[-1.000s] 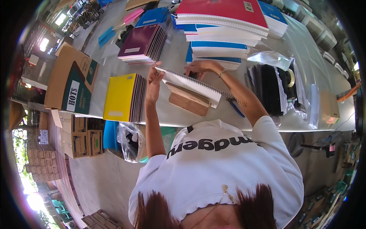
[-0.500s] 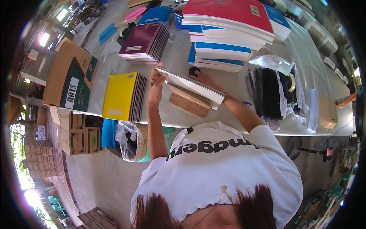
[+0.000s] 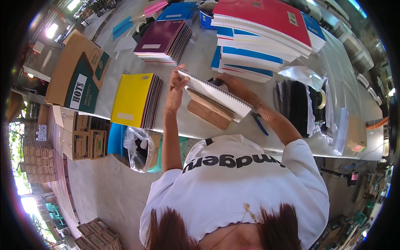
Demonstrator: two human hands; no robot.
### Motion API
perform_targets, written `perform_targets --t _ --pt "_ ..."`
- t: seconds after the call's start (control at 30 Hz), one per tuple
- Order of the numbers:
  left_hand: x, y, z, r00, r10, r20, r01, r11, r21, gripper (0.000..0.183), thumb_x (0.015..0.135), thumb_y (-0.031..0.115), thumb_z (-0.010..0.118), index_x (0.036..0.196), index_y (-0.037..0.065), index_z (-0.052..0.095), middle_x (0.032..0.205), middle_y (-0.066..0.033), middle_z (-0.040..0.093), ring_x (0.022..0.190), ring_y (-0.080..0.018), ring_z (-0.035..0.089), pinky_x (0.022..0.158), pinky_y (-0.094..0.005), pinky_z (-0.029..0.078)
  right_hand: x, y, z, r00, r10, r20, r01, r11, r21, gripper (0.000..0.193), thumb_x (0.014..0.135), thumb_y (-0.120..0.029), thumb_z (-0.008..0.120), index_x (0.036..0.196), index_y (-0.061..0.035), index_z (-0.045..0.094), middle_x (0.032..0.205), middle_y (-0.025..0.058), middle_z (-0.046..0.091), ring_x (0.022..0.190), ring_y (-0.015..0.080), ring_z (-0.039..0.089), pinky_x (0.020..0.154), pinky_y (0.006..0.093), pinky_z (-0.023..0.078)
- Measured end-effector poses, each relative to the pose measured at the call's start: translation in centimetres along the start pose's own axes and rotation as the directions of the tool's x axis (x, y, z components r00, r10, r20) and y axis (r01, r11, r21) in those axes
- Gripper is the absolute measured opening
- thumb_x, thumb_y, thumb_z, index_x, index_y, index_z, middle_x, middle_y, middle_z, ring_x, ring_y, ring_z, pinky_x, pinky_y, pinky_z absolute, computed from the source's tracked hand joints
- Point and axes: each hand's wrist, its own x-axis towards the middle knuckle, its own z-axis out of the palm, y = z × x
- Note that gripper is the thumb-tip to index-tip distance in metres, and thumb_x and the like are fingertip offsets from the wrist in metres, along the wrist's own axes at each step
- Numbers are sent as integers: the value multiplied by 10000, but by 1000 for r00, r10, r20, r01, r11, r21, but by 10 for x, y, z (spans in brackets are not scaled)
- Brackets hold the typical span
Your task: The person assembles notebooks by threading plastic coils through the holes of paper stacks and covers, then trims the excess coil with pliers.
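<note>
My left hand point(image 3: 176, 89) grips the left end of a white-paged spiral notebook point(image 3: 221, 93), thumb on the page side. The notebook stands tilted on edge against a wooden block point(image 3: 208, 114), its black coil running along the upper edge. A loose tail of coil point(image 3: 266, 114) sticks out past the right end, over my right wrist. Behind the notebook, my right hand point(image 3: 235, 85) closes around a small black thing point(image 3: 217, 82) beside the coil; its kind is partly hidden. Blue-handled pliers point(image 3: 260, 125) lie under my right forearm.
Yellow spiral notebooks point(image 3: 131, 98) and maroon ones point(image 3: 160, 39) are stacked left. Large red-covered point(image 3: 262, 18) and blue-edged stacks point(image 3: 250, 60) stand behind. Black coils point(image 3: 298, 106) lie right, near a tape roll point(image 3: 321, 100). A cardboard box point(image 3: 79, 73) sits at the left edge.
My right hand has drawn the small black thing closer to the notebook's coil. The pliers show more fully under my forearm. The whole view has shifted slightly.
</note>
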Motion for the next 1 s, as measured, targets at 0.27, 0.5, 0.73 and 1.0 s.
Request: perform_targets --t 0.27,0.5,0.73,1.0 --pt "-2 -1 -6 1000 -8 15 8 1000 13 502 865 95 626 1335 112 453 1017 12 478 998 -108 431 959 -282 299 23 -37 -6 994 -93 -57 79 975 -208 274 932 -139 511 1204 -114 491 925 161 661 845 348 654 724 419 520" --pt "-4 0 1 1000 -17 2 17 1000 10 523 875 116 600 1366 92 420 1026 -8 467 1003 -127 427 967 -284 292 26 -12 -11 954 199 -225 -169 974 149 299 918 -116 520 1217 -100 526 930 198 657 842 352 650 715 443 496" --pt "-3 5 3 1000 -6 31 4 998 65 575 877 130 591 1409 77 380 1058 -27 479 1032 -133 424 982 -289 296 28 4 -8 999 46 -23 -51 952 -302 289 914 -120 521 1199 -70 511 940 170 662 852 353 646 695 451 490" --pt "2 4 2 999 10 51 -15 996 85 610 875 131 589 1438 70 361 1239 -85 486 1153 -175 421 1050 -307 270 39 -7 -1 980 79 180 1 915 -404 303 937 -192 528 1192 -30 512 896 189 649 871 355 644 705 435 493"
